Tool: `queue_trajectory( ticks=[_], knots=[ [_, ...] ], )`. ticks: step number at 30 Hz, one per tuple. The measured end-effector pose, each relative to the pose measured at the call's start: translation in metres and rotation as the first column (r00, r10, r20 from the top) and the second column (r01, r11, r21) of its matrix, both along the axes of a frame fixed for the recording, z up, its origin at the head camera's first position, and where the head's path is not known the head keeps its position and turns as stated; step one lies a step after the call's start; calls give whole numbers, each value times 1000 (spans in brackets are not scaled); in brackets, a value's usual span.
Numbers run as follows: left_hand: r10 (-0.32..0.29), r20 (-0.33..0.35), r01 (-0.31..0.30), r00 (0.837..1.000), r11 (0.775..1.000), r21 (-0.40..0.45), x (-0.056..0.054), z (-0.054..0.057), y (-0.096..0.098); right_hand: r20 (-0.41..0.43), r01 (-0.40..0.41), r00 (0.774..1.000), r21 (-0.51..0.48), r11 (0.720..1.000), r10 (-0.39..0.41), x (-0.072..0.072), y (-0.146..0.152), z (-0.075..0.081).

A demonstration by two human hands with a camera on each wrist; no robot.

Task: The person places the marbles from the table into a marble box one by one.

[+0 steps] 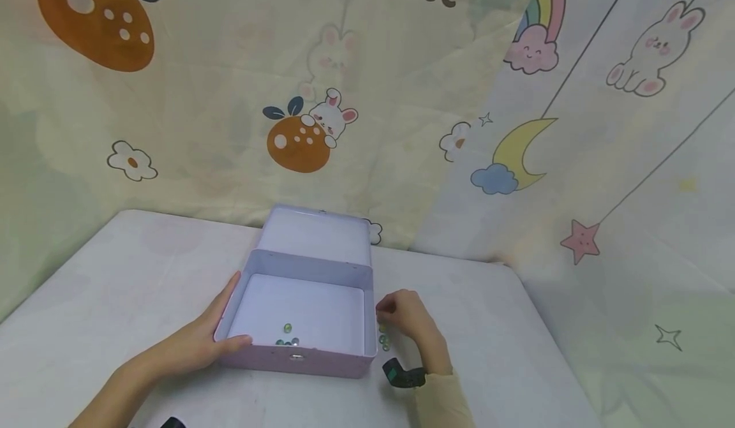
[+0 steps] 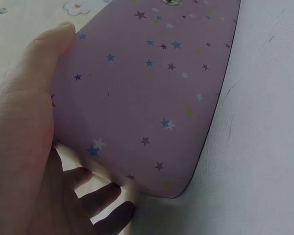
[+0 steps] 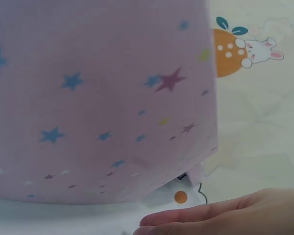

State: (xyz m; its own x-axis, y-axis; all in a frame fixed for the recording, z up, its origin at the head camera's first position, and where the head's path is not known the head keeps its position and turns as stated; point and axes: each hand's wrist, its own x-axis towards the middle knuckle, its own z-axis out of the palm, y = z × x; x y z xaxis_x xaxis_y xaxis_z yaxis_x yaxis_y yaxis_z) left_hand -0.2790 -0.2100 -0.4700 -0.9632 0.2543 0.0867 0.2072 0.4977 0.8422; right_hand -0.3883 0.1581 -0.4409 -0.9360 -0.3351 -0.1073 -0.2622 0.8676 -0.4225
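Observation:
A pale purple tin box point(image 1: 270, 359) stands on the table with its lid point(image 1: 314, 235) swung back. Inside, several small green and clear glass marbles point(image 1: 288, 328) lie near the front wall. My left hand point(image 1: 192, 346) grips the box at its front left corner, thumb over the front rim and fingers along the left side. Beside the right wall is my right hand point(image 1: 406, 316), thumb and fingertips close together just above a few greenish marbles point(image 1: 383, 339) on the table. I cannot tell whether a marble is between those fingertips. Printed stars cover the box's outside point(image 2: 132, 98).
White cloth covers the table point(image 1: 494, 326), which meets a patterned cloth backdrop point(image 1: 218, 115) at the back. A black strap-like device point(image 1: 402, 375) is on my right wrist, in front of a cream sleeve point(image 1: 445, 405).

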Motion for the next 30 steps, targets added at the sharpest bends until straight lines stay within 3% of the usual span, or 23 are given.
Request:
queue_trajectory(
  ticks=[7, 16, 21, 26, 30],
  knots=[
    [-9, -32, 9, 999, 1000, 20, 4, -2, 4, -54, 25, 998, -16, 1000, -26, 10, 7, 10],
    [-1, -49, 4, 999, 998, 65, 11, -10, 8, -153, 68, 985, -108, 992, -85, 26, 6, 34],
    [20, -29, -19, 999, 1000, 22, 10, -6, 7, -232, 69, 967, -153, 986, -104, 31, -4, 47],
    [47, -17, -48, 999, 997, -55, 9, -1, 5, -233, 39, 969, -174, 984, -79, 32, -13, 52],
    [34, -21, -34, 999, 999, -20, 5, 0, 5, -220, -14, 975, -175, 984, -25, 30, -18, 50]
  ],
)
